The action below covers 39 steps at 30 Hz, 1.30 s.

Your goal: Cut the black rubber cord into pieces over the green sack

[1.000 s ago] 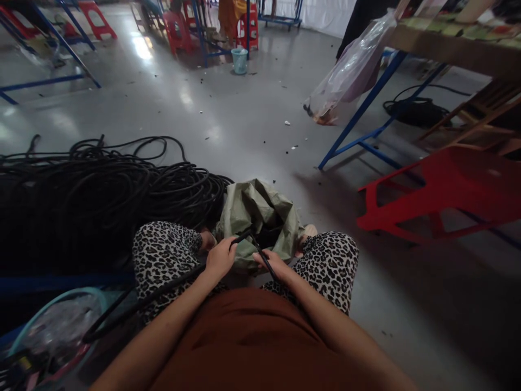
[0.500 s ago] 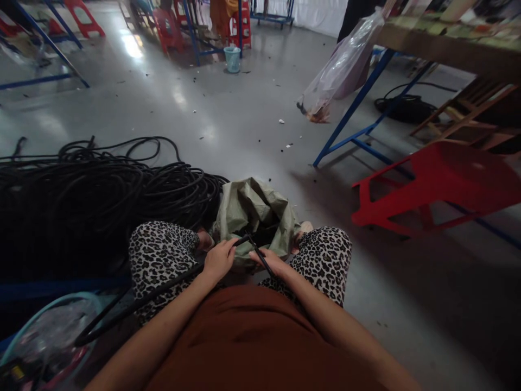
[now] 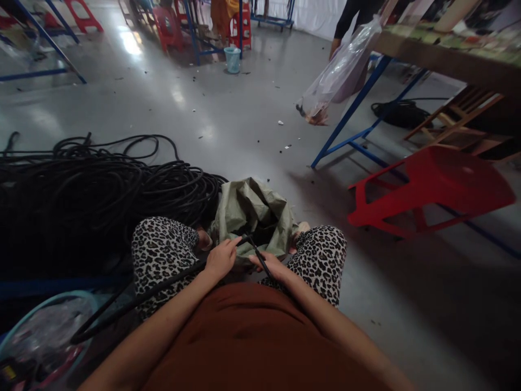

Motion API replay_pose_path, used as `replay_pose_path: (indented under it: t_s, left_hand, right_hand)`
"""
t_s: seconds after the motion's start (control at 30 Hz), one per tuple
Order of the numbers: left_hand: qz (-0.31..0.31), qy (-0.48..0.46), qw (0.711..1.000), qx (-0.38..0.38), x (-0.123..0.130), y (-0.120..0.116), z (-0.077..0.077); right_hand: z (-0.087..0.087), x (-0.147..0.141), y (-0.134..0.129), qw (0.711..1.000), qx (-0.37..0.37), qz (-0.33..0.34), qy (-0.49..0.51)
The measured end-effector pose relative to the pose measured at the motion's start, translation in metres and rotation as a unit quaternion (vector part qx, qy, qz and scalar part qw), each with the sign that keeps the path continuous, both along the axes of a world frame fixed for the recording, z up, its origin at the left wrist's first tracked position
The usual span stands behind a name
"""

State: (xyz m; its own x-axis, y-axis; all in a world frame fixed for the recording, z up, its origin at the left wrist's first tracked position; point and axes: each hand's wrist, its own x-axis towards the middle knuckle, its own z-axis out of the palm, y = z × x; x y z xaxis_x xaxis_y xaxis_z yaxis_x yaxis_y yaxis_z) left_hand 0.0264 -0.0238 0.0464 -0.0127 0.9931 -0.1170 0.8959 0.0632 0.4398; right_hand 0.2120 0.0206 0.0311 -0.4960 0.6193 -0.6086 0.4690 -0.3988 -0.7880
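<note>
My left hand (image 3: 222,257) is closed around a black rubber-like tube (image 3: 166,282), close to its end. That tube runs back under my left forearm and loops down near the basin. In my right hand (image 3: 272,265) is a slim black-handled cutter (image 3: 260,257), its tip meeting the tube's end; whether it is scissors or pliers I cannot tell. Below both hands, between my knees, stands an open greenish woven sack (image 3: 236,209) with a dark inside. What lies in the sack is too dark to make out.
A big heap of black tubing (image 3: 163,182) lies on the left. A light-blue basin (image 3: 38,307) with clear plastic sits at lower left. On the right are a red stool (image 3: 456,179) and a blue-legged table (image 3: 354,117) with a plastic bag (image 3: 334,81). A person (image 3: 350,21) stands behind it.
The cutter's tip has shifted slightly against the tube's end. Both hands keep their grip in nearly the same place. The person behind the table shows a little more; my view has shifted slightly.
</note>
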Motion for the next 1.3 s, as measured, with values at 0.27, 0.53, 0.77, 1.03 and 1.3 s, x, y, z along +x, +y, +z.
replay_pose_path:
  t_s: [0.27,0.53,0.77,1.03,1.3]
  left_hand:
    - [-0.014,0.005,1.0,-0.002,0.002,0.0,0.003]
    - [-0.041,-0.005,0.999,0.003,0.004,0.002,0.004]
    - [-0.052,-0.011,0.998,-0.018,0.002,0.005,0.003]
    - [-0.068,0.009,0.998,0.003,0.0,0.01,-0.004]
    - [-0.033,-0.005,0.999,-0.037,0.004,0.013,-0.006]
  right_hand:
    - [0.0,0.003,-0.004,0.999,-0.026,-0.03,0.016]
    - [0.004,0.005,-0.006,0.998,-0.048,-0.043,0.023]
    - [-0.014,0.006,-0.004,0.999,-0.039,-0.032,0.003]
    - [-0.03,0.0,0.002,1.0,-0.001,-0.013,-0.025]
    - [-0.022,-0.005,-0.002,0.994,-0.065,-0.085,-0.036]
